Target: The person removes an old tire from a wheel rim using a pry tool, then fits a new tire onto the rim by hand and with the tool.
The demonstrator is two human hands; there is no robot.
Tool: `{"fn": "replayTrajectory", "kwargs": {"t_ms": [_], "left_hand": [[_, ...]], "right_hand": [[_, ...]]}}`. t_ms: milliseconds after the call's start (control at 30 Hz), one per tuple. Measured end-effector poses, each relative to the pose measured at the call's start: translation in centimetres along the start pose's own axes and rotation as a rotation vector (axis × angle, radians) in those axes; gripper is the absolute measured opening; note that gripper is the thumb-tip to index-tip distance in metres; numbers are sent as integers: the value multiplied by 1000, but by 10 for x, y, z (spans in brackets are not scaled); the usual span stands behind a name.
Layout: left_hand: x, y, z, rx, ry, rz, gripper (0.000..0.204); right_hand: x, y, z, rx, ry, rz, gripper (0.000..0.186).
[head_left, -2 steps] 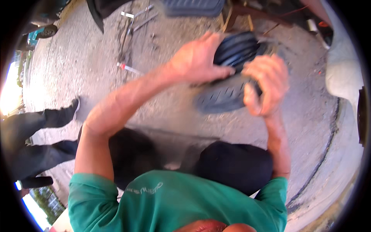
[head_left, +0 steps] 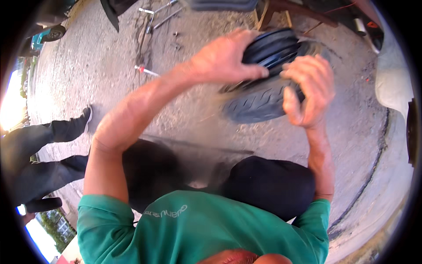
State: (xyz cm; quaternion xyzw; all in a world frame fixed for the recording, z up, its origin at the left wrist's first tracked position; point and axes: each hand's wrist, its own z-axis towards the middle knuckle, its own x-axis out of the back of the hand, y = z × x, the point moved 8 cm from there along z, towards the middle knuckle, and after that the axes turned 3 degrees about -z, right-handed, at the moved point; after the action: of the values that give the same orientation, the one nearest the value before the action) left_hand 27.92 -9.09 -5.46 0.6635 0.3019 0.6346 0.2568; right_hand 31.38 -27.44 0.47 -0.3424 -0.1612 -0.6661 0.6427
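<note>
A black wheel rim (head_left: 271,49) with ridges round its side sits tilted in front of me. Against its near side is a small black tyre (head_left: 254,108) with a grooved tread, slightly blurred. My left hand (head_left: 226,59) grips the rim's left side, its thumb along the near edge and most of its fingers hidden behind. Curled over the right end, where rim and tyre meet, my right hand (head_left: 310,88) has its thumb bent toward the tyre. Part of its grip is hard to make out.
On the concrete floor at the far left lie metal wrenches (head_left: 165,18) and a red-and-white rod (head_left: 147,71). A dark ribbed tray-like piece (head_left: 222,4) is at the top edge. Another person's legs (head_left: 55,134) show on the left. A pale curved panel (head_left: 391,79) stands right.
The view has shifted slightly, so floor, hands, rim and tyre appear a little higher. Both hands stay at about the same places on the rim and tyre.
</note>
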Motion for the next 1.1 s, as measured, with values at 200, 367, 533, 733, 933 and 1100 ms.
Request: {"fn": "replayTrajectory", "kwargs": {"t_ms": [200, 367, 533, 733, 933, 1100], "left_hand": [[-11, -88, -64, 308, -232, -6, 56], [-84, -175, -138, 410, -542, 13, 37], [-55, -286, -162, 423, -230, 734, 38], [-8, -364, -184, 428, -114, 824, 29], [27, -303, -159, 206, -113, 428, 17], [70, -146, -126, 219, -182, -26, 21]], "right_hand": [[-3, -2, -2, -15, -1, -3, 23], [-6, -9, -1, -21, -16, -26, 24], [-6, -9, -2, -44, -40, -25, 25], [-3, -7, -1, -51, -57, -33, 24], [1, -2, -10, -117, 16, -58, 28], [2, 3, -20, -154, 116, -46, 34]]}}
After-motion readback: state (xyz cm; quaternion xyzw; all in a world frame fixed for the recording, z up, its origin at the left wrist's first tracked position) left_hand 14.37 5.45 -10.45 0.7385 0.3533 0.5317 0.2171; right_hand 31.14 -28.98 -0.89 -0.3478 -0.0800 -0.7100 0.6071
